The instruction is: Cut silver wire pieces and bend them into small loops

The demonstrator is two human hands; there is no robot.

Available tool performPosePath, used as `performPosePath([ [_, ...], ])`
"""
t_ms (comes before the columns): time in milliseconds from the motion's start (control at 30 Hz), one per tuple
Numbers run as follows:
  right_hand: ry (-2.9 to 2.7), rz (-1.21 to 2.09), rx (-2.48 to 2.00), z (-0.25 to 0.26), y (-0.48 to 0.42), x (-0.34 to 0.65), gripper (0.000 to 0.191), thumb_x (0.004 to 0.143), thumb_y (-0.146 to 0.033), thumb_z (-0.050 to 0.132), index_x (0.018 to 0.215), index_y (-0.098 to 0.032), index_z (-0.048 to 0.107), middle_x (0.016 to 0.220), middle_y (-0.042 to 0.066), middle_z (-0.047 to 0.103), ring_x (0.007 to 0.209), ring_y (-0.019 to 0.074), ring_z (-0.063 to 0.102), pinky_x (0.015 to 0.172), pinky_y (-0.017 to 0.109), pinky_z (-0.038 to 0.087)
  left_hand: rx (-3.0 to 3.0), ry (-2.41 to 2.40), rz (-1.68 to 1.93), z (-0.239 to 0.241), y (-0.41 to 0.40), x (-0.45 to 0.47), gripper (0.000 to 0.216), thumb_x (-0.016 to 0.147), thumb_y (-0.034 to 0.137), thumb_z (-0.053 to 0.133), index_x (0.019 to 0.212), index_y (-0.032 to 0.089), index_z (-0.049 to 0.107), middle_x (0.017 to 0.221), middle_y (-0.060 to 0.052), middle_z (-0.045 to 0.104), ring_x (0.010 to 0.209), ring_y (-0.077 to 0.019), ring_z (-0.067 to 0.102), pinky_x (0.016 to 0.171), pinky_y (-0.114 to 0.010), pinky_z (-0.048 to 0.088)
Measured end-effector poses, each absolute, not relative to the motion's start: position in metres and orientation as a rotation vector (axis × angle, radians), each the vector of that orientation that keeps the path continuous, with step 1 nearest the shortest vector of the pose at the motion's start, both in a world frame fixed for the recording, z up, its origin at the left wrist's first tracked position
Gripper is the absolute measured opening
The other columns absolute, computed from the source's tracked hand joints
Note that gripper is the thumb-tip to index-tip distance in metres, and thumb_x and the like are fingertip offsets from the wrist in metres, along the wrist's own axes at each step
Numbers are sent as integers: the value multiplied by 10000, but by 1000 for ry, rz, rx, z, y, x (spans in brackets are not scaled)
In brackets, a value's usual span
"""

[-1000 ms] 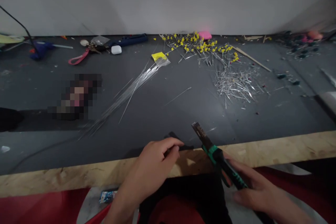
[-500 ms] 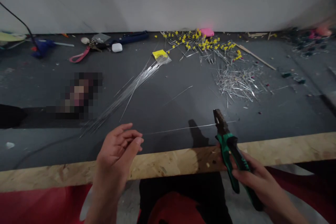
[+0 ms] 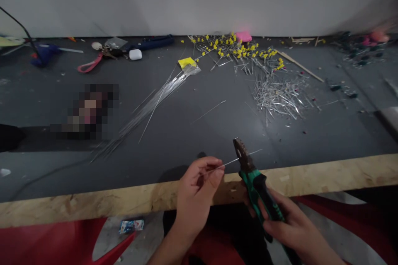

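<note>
My right hand [image 3: 287, 219] is wrapped round the green and black handles of a pair of pliers [image 3: 255, 182]. A thin metal wire [image 3: 230, 162] crosses the pliers' dark jaws, and a short end sticks out past them on the right. Thumb and fingertips of my left hand [image 3: 199, 190] pinch the same wire a little left of the jaws. Both hands are over the table's front edge. Beyond them lie a bundle of long straight wires [image 3: 149, 105] and a heap of short cut wire pieces [image 3: 278, 97].
Wires with yellow tips [image 3: 231, 45] are piled against the wall, near a pink lump [image 3: 243, 36]. A wooden stick [image 3: 300, 66] lies right of them. At the left are keys on a pink strap [image 3: 90, 64], a white case [image 3: 135, 54] and a blue tool [image 3: 46, 55].
My left hand has moved right along the wire, close to the pliers, and now pinches it. The pliers have shifted slightly left and down, still at the wire.
</note>
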State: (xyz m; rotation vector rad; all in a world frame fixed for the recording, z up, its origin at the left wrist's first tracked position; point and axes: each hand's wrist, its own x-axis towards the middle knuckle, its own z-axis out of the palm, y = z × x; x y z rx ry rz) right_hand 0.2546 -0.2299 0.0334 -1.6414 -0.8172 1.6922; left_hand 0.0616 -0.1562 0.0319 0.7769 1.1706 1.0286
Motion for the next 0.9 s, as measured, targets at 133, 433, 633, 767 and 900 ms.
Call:
performPosePath([
  [133,-1006,1734,-1596,31,-231,258,188,639,-264,669,804,-173,670,855,79,652,788,216,592,764,351,484,901,1125,1084,30,-158,67,50,819,222,634,831,227,682,932,3,656,819,-96,648,758,-203,512],
  [433,-972,1779,-1739,49,-228,238,280,548,-172,560,808,-180,664,817,48,595,812,203,555,809,333,443,894,1246,1156,27,-158,71,36,787,215,660,757,216,681,940,7,679,880,-82,635,777,-168,492],
  [633,-1041,1726,-1803,56,-217,224,174,557,-164,494,703,-183,585,778,30,564,760,182,529,720,292,418,872,1271,1117,28,-157,74,39,769,219,666,738,204,683,917,-2,682,860,-89,638,770,-182,496],
  [767,-1016,1739,-1811,57,-215,220,141,546,-174,487,677,-190,535,773,27,578,750,177,526,708,285,414,868,1289,1085,25,-157,74,48,768,220,659,738,195,687,924,-15,680,850,-100,635,779,-206,497],
  [900,-994,1756,-1789,58,-216,220,246,537,-172,492,766,-189,582,834,30,604,786,178,535,741,279,417,914,1300,1065,22,-158,73,57,765,224,657,744,195,701,933,-27,674,851,-117,634,779,-232,500],
])
